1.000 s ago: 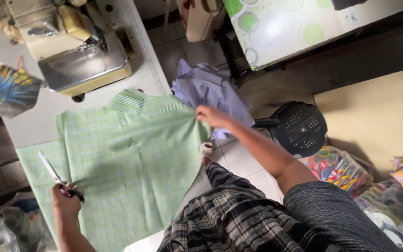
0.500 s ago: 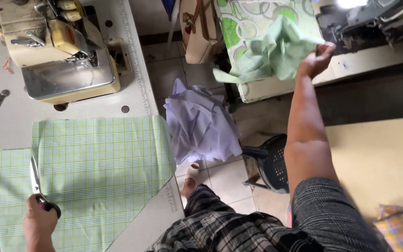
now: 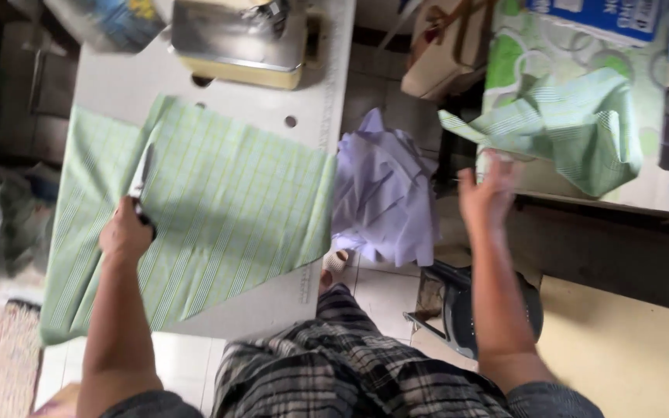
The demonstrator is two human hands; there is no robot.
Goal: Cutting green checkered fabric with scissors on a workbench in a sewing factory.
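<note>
Head view, looking down over a lap in plaid cloth.

Left hand (image 3: 125, 232) closed into a fist around the dark handles of a pair of scissors (image 3: 141, 179), blade pointing up and away past the knuckles. Beneath that fist, a flat sheet of green checked fabric (image 3: 226, 201) spread across the pale sewing table (image 3: 315, 93); most of the sheet lies to the thumb side and ahead of the blade tip. Beyond the tip, at the far table edge, the base of a sewing machine (image 3: 238, 46).

Right hand (image 3: 488, 195) spread wide, fingers apart, gripping nothing, blurred with motion. Just above and beyond those fingertips, a crumpled piece of green checked cloth (image 3: 582, 131) resting on a second table covered in a green-circled cloth (image 3: 520, 54); no contact visible between fingers and piece. To the inner side of the palm, hanging off the sewing table edge, a heap of lilac fabric (image 3: 385, 193). Below the wrist, a dark stool (image 3: 458, 310) on the tiled floor.

Judged from this: 1 piece set aside, 1 sheet flat under the scissors. For a clean cut on the flat sheet, better to bring the empty palm down onto the fabric close beside the blade, smooth out slack, keep the lower blade sliding on the table, and follow a printed check line rather than cutting freehand.
</note>
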